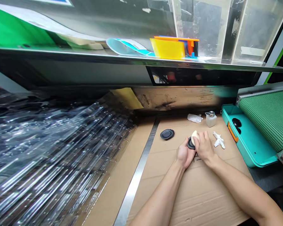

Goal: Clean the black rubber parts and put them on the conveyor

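Note:
In the head view, my left hand (184,156) is closed on a small black round part (190,144) with a raised rim. Pinched in my right hand (204,148) is a cream-coloured pad (194,135), which lies against the black part or just over it; the fingers partly cover both. Left of my hands, a few similar black parts (167,134) are stacked on the cardboard (169,166). To the right lies a crumpled white cloth (219,140). Behind my hands stand a whitish bottle (210,119) with a metal top and another white cloth (194,118).
Clear plastic trays (61,163) are piled along the left. At right, a teal bin (257,147) holds several black parts beside a green conveyor belt (269,116). Overhead runs a shelf edge (132,59) with a yellow container (168,48). A metal strip (138,175) crosses the cardboard.

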Tool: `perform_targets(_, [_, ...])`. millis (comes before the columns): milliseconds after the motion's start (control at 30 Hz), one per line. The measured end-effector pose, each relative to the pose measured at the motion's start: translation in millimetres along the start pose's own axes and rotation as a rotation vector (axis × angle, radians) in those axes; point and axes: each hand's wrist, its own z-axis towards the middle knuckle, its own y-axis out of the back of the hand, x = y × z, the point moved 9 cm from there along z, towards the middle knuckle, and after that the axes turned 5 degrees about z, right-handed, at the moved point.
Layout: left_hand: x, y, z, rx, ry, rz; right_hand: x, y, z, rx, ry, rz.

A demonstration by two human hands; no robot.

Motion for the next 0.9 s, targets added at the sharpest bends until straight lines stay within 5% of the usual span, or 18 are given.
perform_targets(200, [-1.3, 0.9, 1.5, 0.021, -0.020, 0.031, -14.1, 9.0, -0.4, -0.066, -0.059, 0.056])
perform_targets(333, [-1.7, 6.2, 4.0, -0.019, 0.010, 0.027, 1.3, -5.5, -11.6, 0.048, 0.083, 0.163])
perform_targets(400, [-3.9, 6.9, 5.6, -0.029, -0.011, 0.005, 0.0, -6.9, -13.9, 0.045, 0.040, 0.154])
perform_targets(767, [6.9, -10.6, 5.6, 0.113, -0.002, -0.016, -9.4, 10.8, -1.8, -0.115, -0.057, 0.045])
perform_targets(900, [8.5, -6.9, 13.6, 0.144, -0.021, -0.067, -0.3, 2.5, -9.7, -0.047, -0.038, 0.028])
